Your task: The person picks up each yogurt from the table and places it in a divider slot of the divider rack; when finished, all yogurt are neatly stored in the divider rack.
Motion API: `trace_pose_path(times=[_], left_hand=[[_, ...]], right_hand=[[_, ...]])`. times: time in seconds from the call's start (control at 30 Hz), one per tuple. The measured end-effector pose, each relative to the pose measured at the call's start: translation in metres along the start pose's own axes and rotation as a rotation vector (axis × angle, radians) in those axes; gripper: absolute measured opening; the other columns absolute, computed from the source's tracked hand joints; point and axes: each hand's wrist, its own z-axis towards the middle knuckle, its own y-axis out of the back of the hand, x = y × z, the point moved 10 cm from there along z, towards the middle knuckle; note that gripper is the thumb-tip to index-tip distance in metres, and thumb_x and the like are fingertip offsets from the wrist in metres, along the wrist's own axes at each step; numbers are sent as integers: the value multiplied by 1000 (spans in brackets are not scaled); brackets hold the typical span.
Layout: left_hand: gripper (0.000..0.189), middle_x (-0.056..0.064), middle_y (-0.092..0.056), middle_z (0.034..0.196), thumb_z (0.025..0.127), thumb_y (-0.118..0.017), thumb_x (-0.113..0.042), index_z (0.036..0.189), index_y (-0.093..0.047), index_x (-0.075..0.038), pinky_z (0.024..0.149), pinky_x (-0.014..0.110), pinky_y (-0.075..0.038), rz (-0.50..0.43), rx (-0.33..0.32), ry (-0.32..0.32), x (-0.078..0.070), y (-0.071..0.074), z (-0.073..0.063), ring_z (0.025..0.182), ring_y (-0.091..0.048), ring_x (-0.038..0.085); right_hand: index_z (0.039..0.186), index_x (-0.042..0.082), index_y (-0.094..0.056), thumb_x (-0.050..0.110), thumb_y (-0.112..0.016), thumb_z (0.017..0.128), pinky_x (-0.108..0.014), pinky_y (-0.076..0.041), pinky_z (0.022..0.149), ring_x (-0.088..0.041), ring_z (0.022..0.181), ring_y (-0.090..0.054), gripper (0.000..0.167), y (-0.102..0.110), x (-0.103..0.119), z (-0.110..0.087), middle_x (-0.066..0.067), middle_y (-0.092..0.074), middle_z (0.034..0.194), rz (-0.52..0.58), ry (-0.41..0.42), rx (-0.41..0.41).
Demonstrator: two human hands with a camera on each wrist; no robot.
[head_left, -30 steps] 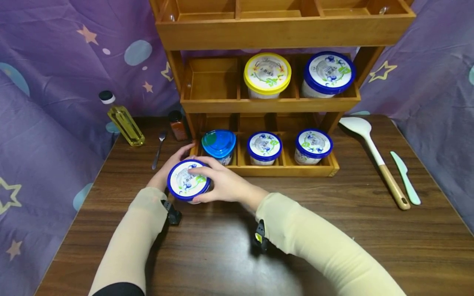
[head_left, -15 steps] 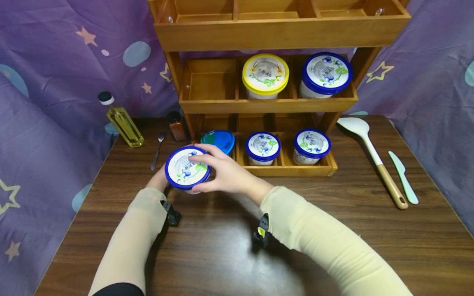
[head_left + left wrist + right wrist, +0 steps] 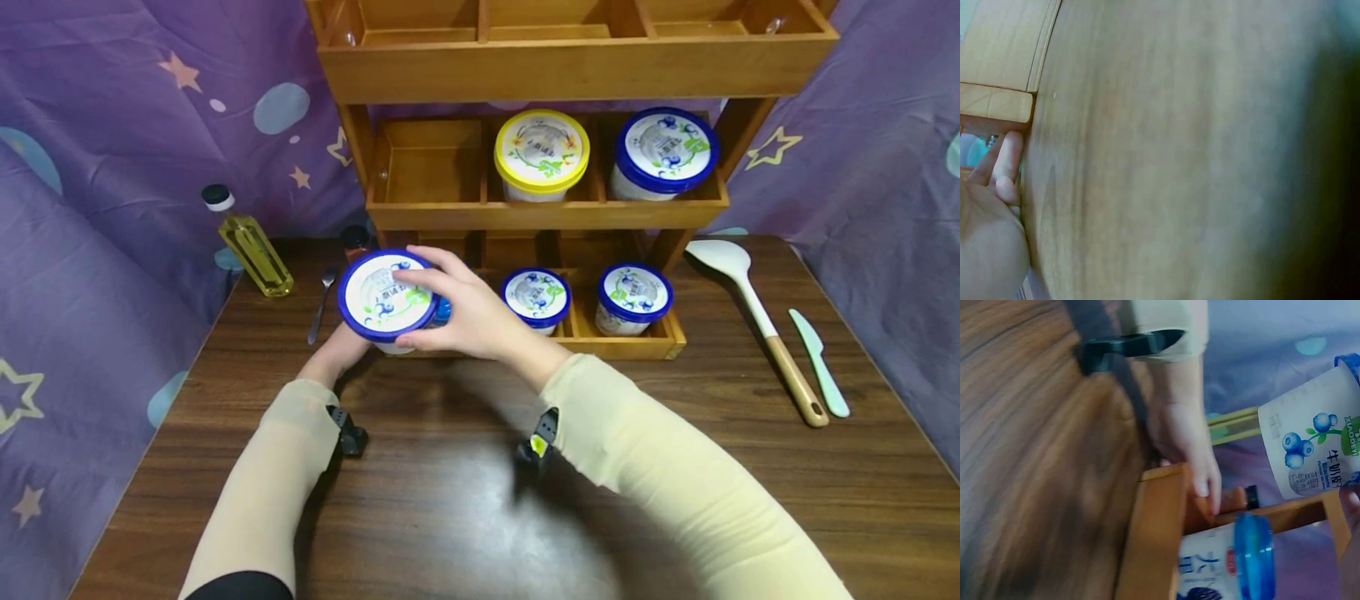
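Observation:
My right hand grips a white tub with a blue-rimmed lid by its edge, above the lower left of the wooden rack. Blueberries are printed on the tub's side, seen in the right wrist view. My left hand rests at the rack's lower left end, its fingers extended against the wood; in the head view the tub hides them. Within the lower left compartment sits a tub with a bright blue lid, mostly covered by the held tub in the head view.
Two blue-lidded tubs stand in the bottom tier; a yellow-lidded tub and a large blue-lidded tub sit above. Left are an oil bottle, fork and spice jar; right, a ladle and knife.
My right hand has raised the tub, moving it up and slightly right in the head view, so it now covers the bright blue lid. My left arm has stayed in place.

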Motion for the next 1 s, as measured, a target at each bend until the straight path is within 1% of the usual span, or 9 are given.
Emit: trace_pose_path(times=[0.1, 0.23, 0.33, 0.43, 0.5, 0.67, 0.8, 0.87, 1.0], left_hand=[[59, 18, -35, 145, 94, -54, -32, 143, -34, -6, 106, 49, -25, 36, 37, 32, 4, -3, 2, 131, -32, 32], [63, 16, -27, 150, 96, -50, -40, 148, -28, -13, 105, 54, -27, 46, 86, 77, -7, -5, -4, 136, -24, 35], [59, 16, -24, 151, 97, -50, -37, 148, -28, -17, 104, 54, -29, 43, 90, 79, -6, -6, -3, 137, -21, 35], [59, 14, -22, 152, 96, -49, -41, 148, -29, -21, 102, 53, -32, 70, 87, 53, 6, -7, 5, 137, -21, 33], [58, 14, -22, 152, 97, -49, -40, 148, -29, -22, 101, 53, -33, 76, 94, 50, 6, -9, 6, 137, -21, 33], [56, 19, -21, 152, 98, -49, -32, 148, -29, -16, 105, 56, -25, 75, 111, 65, -11, -9, -2, 138, -19, 37], [55, 23, -21, 151, 99, -48, -27, 148, -28, -11, 105, 59, -19, 96, 117, 49, -25, -8, -9, 137, -18, 41], [55, 21, -21, 151, 99, -47, -30, 148, -28, -13, 106, 59, -19, 107, 113, 45, -20, -7, -7, 137, -19, 39], [57, 16, -23, 152, 97, -47, -40, 148, -29, -21, 106, 57, -21, 128, 99, 39, -2, -4, 2, 137, -20, 36]], right_hand=[[129, 10, -57, 31, -84, 69, -30, -28, 106, -19, 132, -33, 69, 12, 2, 7, -12, -36, 145, -1, 2, -57], [130, 12, -57, 33, -83, 70, -30, -28, 106, -15, 133, -31, 69, 30, 0, 16, -8, -34, 146, -25, -46, -105], [131, 13, -56, 34, -82, 71, -30, -28, 106, -15, 133, -30, 68, 43, 1, 21, -8, -34, 147, -44, -59, -145], [130, 11, -56, 33, -82, 71, -30, -28, 106, -15, 133, -31, 68, 55, 2, 22, -10, -35, 146, -60, -47, -188], [130, 10, -56, 31, -82, 72, -29, -28, 106, -16, 133, -31, 67, 60, 2, 23, -11, -35, 145, -71, -38, -207], [129, 8, -57, 31, -82, 71, -28, -28, 106, -18, 132, -32, 67, 68, 2, 25, -13, -34, 145, -97, -22, -238], [129, 6, -56, 29, -83, 71, -26, -27, 106, -16, 133, -31, 68, 74, 4, 27, -13, -33, 145, -103, 0, -270], [130, 6, -56, 30, -83, 71, -25, -26, 106, -15, 133, -30, 68, 76, 5, 29, -12, -33, 146, -104, 5, -274], [130, 7, -55, 31, -82, 71, -25, -26, 106, -14, 133, -30, 69, 79, 8, 32, -11, -33, 146, -108, 9, -286]])
